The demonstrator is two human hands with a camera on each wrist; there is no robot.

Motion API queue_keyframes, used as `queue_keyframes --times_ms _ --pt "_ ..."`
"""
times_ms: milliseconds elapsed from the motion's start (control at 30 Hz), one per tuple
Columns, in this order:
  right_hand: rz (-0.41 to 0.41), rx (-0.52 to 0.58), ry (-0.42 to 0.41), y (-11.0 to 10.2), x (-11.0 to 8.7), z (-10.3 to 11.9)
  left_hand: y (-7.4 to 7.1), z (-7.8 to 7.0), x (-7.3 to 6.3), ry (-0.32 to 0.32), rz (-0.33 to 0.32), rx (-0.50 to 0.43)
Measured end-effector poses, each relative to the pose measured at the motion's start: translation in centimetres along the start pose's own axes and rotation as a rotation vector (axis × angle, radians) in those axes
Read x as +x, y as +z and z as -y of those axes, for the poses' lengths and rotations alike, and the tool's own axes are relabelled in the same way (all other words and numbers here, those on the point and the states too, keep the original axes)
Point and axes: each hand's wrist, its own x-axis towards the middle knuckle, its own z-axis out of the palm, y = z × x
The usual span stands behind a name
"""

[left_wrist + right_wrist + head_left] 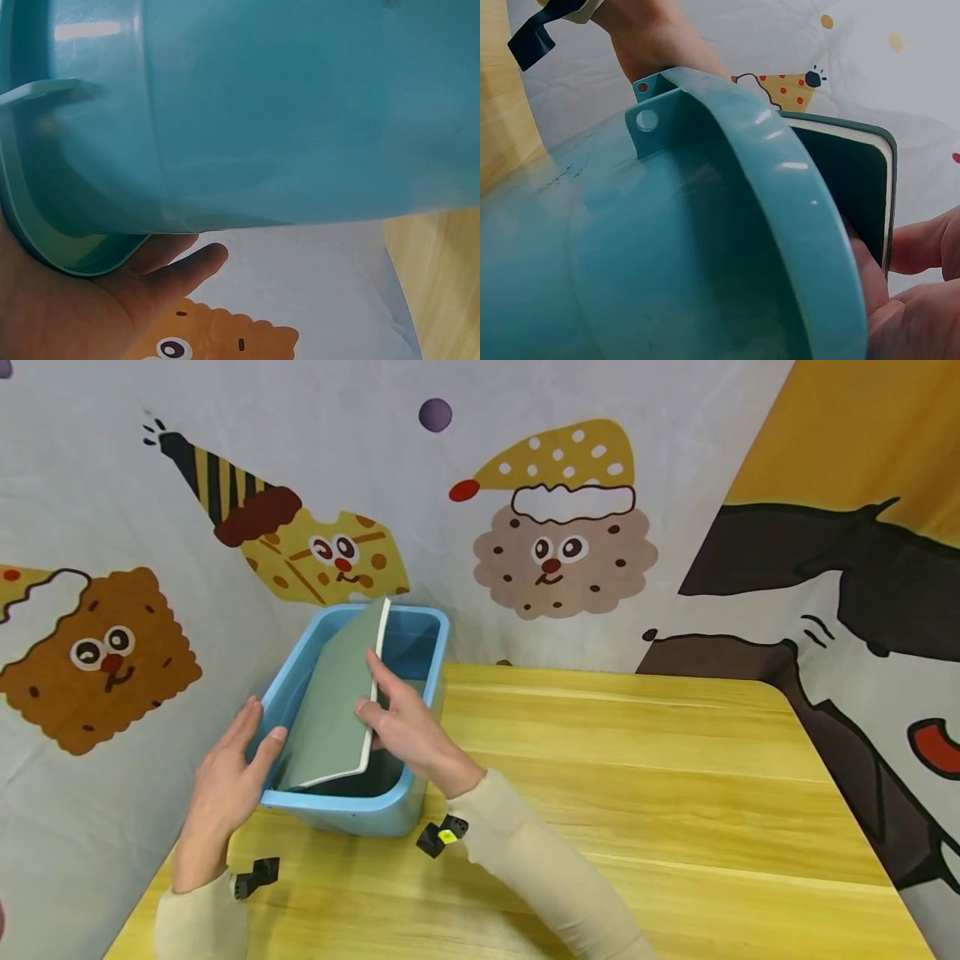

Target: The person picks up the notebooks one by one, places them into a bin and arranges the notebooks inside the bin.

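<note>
A green notebook (337, 693) with pale page edges stands tilted inside a light blue plastic bin (352, 803), its top corner rising above the far rim. My right hand (412, 727) pinches the notebook by its right edge, thumb on the near cover and other fingers partly hidden behind. In the right wrist view, the notebook (840, 169) shows beyond the bin's curved rim (791, 195). On the bin's left side, my left hand (228, 777) holds the rim, the thumb reaching over it. The left wrist view shows the bin's outer wall (270, 127) beside that hand (82, 307).
The bin stands on a yellow wood-grain table (637, 793), near its back left corner. A printed cloth (450, 552) with cartoon figures hangs directly behind and to the left. Small black devices (442, 837) are worn at both wrists.
</note>
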Motion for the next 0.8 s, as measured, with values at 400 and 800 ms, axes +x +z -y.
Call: queue_keyframes --times_ms 400,800 --pt "-0.046 -0.054 0.072 0.3 1.2 -0.6 0.1 0.0 0.0 0.004 -0.008 0.002" --pt "-0.006 -0.224 0.126 0.7 2.3 -1.0 0.2 0.2 0.2 0.010 -0.006 -0.001"
